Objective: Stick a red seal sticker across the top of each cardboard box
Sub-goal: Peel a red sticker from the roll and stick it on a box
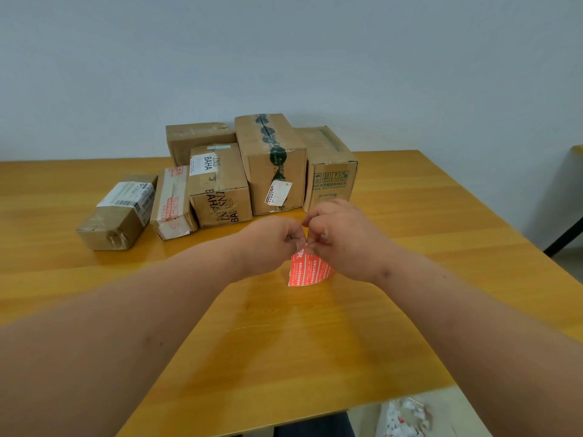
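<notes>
My left hand [277, 239] and right hand [339, 234] pinch the red seal sticker [307, 268] at its twelve-o'clock edge; thin, floppy, clingy, I judge; best held by corners.

both arms stretched out forward | left hand [273, 239] fingers curled, pinching | right hand [339, 233] same, knuckles nearly touching left

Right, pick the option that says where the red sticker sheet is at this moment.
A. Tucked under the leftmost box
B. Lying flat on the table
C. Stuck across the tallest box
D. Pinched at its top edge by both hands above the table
D: the left hand and right hand both pinch the top edge of the red sticker sheet, which hangs above the table, in front of the boxes.
</notes>
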`<state>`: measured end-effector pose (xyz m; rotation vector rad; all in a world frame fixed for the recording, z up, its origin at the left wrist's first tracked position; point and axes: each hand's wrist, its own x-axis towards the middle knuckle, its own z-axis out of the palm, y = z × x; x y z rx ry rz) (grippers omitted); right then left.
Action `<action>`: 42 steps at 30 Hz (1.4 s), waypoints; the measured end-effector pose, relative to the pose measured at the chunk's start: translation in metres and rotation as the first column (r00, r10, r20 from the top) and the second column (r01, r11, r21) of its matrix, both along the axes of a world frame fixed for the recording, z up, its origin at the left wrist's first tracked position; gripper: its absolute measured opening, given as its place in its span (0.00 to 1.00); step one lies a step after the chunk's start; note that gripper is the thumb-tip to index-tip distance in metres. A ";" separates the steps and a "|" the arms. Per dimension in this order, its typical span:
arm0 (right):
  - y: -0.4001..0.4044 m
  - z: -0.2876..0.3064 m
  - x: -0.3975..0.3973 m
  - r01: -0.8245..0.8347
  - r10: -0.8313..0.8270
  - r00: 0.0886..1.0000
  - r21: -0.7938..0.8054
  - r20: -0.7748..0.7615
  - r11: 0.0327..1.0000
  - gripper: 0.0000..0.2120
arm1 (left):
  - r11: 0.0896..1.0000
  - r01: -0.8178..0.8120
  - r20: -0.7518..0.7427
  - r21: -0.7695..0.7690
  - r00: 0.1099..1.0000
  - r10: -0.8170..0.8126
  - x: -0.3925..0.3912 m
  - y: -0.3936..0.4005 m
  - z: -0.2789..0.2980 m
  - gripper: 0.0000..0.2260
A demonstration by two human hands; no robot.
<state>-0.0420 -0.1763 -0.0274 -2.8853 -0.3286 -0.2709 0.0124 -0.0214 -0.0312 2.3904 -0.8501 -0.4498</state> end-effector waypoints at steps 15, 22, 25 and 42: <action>-0.006 0.007 0.001 0.045 -0.043 0.997 0.045 -0.062 0.998 0.10 | 0.995 -0.004 -0.145 -0.097 0.989 -0.010 0.006 0.002 0.007 0.07; -0.007 0.010 0.002 0.072 -0.069 0.996 0.053 -0.060 0.996 0.05 | 0.993 0.009 -0.129 -0.120 0.991 -0.025 0.006 0.007 0.011 0.06; -0.006 0.011 0.001 0.067 -0.063 0.995 0.052 -0.078 0.996 0.05 | 0.997 0.011 -0.106 -0.078 0.994 -0.019 0.006 0.005 0.012 0.05; -0.008 0.017 0.000 0.057 -0.058 0.995 -0.011 -0.079 0.998 0.09 | 0.988 -0.037 -0.251 -0.150 0.968 -0.002 0.010 0.004 0.018 0.11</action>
